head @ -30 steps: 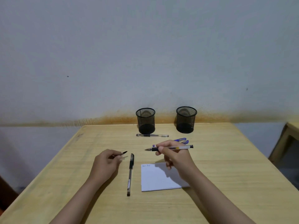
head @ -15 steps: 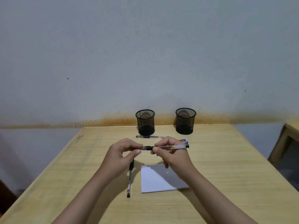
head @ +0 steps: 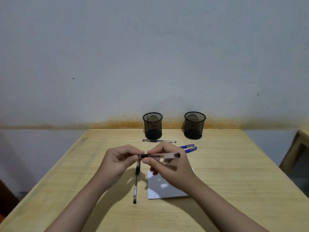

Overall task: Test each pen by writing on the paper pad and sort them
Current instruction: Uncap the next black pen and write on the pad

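While both hands meet above the counter [head: 234,164], the right hand [head: 172,166] pinches a clear-barrelled pen [head: 160,155] held level, and the left hand [head: 119,160] closes its fingertips on the pen's left end. Below them lies the paper pad [head: 160,188], faint scribble at its top edge, unreadable. A second pen [head: 136,183] lies beside the pad, its label too small to read.

Dim, soft overhead light; hand shadows darken paper pad [head: 164,190].
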The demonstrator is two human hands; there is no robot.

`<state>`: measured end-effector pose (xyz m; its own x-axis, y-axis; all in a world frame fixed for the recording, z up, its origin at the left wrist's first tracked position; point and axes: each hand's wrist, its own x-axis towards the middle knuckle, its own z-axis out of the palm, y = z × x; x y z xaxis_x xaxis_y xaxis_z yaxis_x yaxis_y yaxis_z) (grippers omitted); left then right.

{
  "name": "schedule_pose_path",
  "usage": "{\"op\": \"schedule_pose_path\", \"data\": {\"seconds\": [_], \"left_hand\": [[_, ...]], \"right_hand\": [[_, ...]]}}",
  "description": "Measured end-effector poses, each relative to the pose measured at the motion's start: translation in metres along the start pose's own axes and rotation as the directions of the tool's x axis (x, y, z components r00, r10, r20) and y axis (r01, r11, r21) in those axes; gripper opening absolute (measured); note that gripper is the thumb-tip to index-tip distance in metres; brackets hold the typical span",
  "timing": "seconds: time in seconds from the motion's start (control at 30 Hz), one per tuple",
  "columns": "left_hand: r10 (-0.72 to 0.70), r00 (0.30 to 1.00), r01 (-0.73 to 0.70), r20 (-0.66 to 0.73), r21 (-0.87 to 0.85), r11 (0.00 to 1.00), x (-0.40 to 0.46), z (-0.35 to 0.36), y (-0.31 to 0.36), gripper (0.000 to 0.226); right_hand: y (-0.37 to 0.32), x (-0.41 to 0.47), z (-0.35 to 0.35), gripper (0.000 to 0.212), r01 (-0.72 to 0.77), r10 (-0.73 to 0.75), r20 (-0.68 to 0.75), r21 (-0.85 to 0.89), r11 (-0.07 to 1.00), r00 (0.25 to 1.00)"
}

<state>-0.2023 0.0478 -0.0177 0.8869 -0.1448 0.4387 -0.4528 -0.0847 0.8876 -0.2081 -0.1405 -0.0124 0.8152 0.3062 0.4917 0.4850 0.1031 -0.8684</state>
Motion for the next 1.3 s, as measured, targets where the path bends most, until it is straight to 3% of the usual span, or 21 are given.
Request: {"op": "schedule_pose_path", "data": {"seconds": [0.13,0.27,0.37,0.47,0.6,0.73,0.9,1.07,1.2,1.3], "left_hand": [[0.013,0.997,-0.010,-0.072,0.053,0.999,0.004,-0.026,-0.006,0.030],[-0.032,0.996,0.039,-0.083,0.084,0.996,0.000,-0.033,-0.016,0.030],[-0.126,0.982,0.137,-0.144,0.073,0.988,-0.008,-0.041,-0.028,0.032],[-0.237,0.961,0.267,-0.139,0.264,0.927,-0.019,-0.056,-0.043,0.031],[-0.372,0.918,0.379,-0.137,0.580,0.721,-0.040,-0.078,-0.064,0.040],[-0.315,0.948,0.244,-0.047,0.742,0.624,-0.061,-0.093,-0.083,0.059],[-0.223,0.973,0.186,-0.053,0.751,0.633,-0.065,-0.092,-0.088,0.059],[-0.194,0.979,0.169,-0.055,0.755,0.633,-0.066,-0.094,-0.093,0.057],[-0.195,0.979,0.169,-0.057,0.761,0.627,-0.065,-0.095,-0.095,0.057],[-0.195,0.979,0.164,-0.050,0.762,0.626,-0.065,-0.095,-0.096,0.057]], "right_hand": [[0.005,0.012,-0.005,0.020,-0.192,0.171,0.243,0.065,0.979,0.955],[0.019,0.016,0.012,0.007,-0.368,0.356,0.174,0.041,0.929,0.918],[0.028,0.018,0.030,0.013,-0.454,0.449,0.119,0.019,0.891,0.885],[0.041,0.022,0.045,0.020,-0.516,0.520,0.040,-0.076,0.853,0.853],[0.065,0.037,0.062,0.014,-0.499,0.502,-0.078,-0.318,0.806,0.861],[0.082,0.048,0.083,0.015,-0.429,0.463,-0.070,-0.515,0.742,0.884],[0.096,0.052,0.096,0.018,-0.331,0.421,-0.031,-0.673,0.661,0.906],[0.100,0.054,0.093,0.019,-0.286,0.409,0.018,-0.687,0.668,0.912],[0.092,0.064,0.075,0.017,-0.327,0.340,-0.089,-0.575,0.750,0.936],[0.097,0.082,0.043,0.017,-0.305,0.236,-0.193,-0.604,0.736,0.952]]}}
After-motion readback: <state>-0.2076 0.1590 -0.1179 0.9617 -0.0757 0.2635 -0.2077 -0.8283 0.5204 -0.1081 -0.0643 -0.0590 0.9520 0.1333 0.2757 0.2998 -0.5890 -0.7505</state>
